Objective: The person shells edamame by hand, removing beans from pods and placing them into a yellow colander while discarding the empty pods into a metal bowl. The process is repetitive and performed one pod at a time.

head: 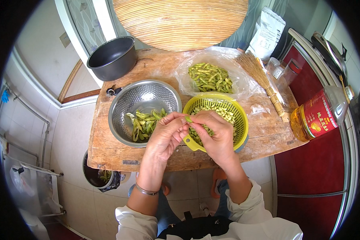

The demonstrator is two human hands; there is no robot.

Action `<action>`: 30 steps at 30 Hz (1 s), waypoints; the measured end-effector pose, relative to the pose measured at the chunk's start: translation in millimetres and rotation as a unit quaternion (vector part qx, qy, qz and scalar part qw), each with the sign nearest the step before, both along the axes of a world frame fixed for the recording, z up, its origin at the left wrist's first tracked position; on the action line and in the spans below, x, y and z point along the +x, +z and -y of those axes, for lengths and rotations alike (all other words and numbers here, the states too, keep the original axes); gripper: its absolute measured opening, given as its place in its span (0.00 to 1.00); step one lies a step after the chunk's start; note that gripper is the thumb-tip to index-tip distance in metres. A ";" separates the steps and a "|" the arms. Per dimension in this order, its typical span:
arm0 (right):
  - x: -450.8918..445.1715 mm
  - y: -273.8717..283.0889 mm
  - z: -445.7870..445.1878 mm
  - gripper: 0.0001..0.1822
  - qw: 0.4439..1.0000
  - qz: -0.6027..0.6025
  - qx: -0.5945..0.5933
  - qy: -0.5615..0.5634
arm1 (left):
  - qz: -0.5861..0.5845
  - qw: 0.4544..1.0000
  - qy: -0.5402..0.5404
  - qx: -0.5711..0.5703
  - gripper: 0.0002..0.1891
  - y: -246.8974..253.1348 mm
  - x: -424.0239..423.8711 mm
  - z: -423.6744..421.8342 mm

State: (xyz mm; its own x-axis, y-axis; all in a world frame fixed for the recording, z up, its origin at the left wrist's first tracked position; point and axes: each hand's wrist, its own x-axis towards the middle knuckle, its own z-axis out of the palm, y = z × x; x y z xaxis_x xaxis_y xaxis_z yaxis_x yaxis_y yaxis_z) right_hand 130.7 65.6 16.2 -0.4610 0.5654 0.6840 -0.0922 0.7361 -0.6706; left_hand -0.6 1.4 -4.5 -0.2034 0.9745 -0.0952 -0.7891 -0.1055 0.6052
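Between the fingertips of my left hand (168, 132) and my right hand (215, 132) is a green soybean pod (188, 119), pinched by both. The hands meet above the gap between two vessels. Under my right hand stands a yellow-green plastic colander (243, 120), holding many shelled green soybeans (225, 114). A dimpled stainless steel basin (117, 105) sits to the left, with split pods (144, 123) heaped in it near my left hand. Behind the colander, an open clear plastic bag (183, 73) holds whole soybean pods (211, 78).
On the wooden table (108, 153) are a dark pot (108, 67), a straw whisk broom (268, 87), glass jars (288, 72), a rice flour bag (265, 33) and a large oil bottle (318, 115). A round slatted board (180, 24) stands behind. A lined bin (91, 177) is on the floor.
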 end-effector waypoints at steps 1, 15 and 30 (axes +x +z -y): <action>-0.5 -0.3 0.3 0.10 1.000 -0.003 -0.003 0.000 | 0.018 1.000 -0.004 0.003 0.05 -1.4 0.0 -0.4; 3.2 3.1 -0.7 0.11 0.999 0.004 0.028 -0.029 | -0.020 1.000 -0.003 0.011 0.07 8.6 1.4 1.5; 0.3 -0.1 7.9 0.09 0.998 0.024 0.000 -0.058 | -0.021 0.997 0.070 -0.014 0.06 1.8 9.9 -3.8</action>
State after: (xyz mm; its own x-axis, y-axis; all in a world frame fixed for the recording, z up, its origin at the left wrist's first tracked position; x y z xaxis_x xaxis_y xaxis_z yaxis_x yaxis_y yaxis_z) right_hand 131.0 57.7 16.1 -0.4253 0.6169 0.6622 0.0260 0.7397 -0.6724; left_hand 9.4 5.1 -2.6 -0.3417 0.9332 -0.1111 -0.7421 -0.1954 0.6411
